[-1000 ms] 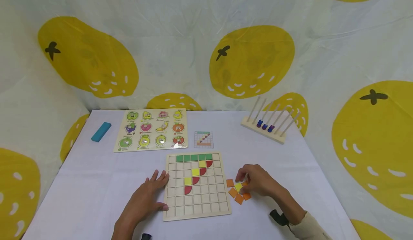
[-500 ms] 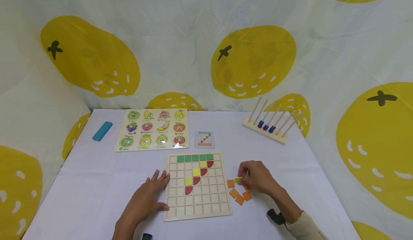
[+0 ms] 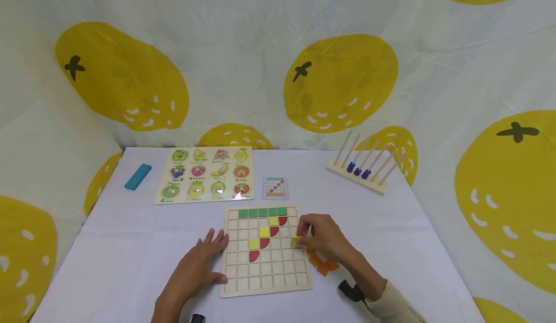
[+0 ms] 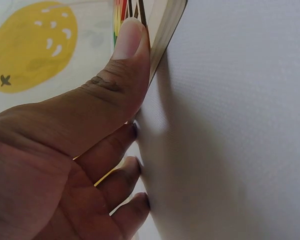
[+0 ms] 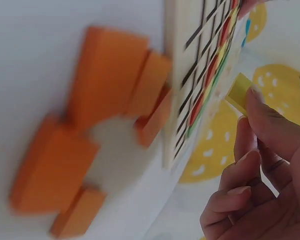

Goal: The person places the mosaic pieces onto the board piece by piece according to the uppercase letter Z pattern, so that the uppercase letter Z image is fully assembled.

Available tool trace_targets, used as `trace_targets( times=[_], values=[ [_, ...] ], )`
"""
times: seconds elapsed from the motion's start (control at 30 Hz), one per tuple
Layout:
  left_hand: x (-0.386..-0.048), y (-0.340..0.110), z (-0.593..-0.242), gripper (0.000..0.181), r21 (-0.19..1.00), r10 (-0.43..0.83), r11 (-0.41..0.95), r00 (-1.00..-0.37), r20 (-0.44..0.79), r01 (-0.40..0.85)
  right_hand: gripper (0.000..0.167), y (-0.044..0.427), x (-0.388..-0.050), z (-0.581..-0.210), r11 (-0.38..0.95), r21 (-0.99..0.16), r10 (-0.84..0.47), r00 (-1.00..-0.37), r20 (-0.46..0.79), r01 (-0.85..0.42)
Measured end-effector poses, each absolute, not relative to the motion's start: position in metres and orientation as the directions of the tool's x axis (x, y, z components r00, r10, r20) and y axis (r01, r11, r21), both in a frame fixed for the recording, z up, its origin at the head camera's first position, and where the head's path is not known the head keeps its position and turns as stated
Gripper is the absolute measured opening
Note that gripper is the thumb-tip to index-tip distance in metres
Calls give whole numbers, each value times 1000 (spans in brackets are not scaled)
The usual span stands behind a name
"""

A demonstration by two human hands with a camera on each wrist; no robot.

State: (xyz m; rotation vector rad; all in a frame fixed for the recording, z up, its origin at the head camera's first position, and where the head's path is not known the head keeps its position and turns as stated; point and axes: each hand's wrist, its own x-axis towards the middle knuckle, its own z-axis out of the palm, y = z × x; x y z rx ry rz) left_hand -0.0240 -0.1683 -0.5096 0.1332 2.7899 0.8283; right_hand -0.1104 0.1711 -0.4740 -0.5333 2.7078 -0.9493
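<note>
A wooden grid board [image 3: 266,281] lies on the white table, with green squares [image 3: 262,212] along its top row and a diagonal of yellow squares [image 3: 264,232] and red quarter-circles [image 3: 254,256]. My right hand [image 3: 326,238] pinches a yellow square tile [image 5: 239,94] between thumb and fingers, just above the board's right edge. With fingers spread, my left hand [image 3: 196,267] rests at the board's left edge; in the left wrist view its thumb [image 4: 129,40] touches the rim. Orange square tiles [image 5: 107,75] lie right of the board, partly hidden by my right hand in the head view.
Behind the board lies a small pattern card [image 3: 275,188]. A fruit puzzle board [image 3: 204,174] and a teal block [image 3: 138,176] are at the back left. A wooden peg stand [image 3: 355,175] with a few beads stands at the back right. A fruit-print cloth hangs behind.
My right hand has picked the yellow tile out from among the orange ones and carried it left to the board's right edge. The left hand stays in place.
</note>
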Motion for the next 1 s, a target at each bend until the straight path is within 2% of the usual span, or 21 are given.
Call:
trace_targets(
  times=[0.4,0.67,1.0],
  values=[
    [-24,-168,-509,109,539,149,842,-970,-193,22,26,108,-104,-474,679,-648,-511,-856,-79,-346],
    [-25,-169,-507,107,546,149,838,-973,-177,29,25,69,-96,-482,680,-643,-541,-833,-116,-352],
    [-24,-170,-509,106,545,149,838,-971,-188,23,25,40,-91,-491,738,-503,-562,-823,-88,-450]
  ],
)
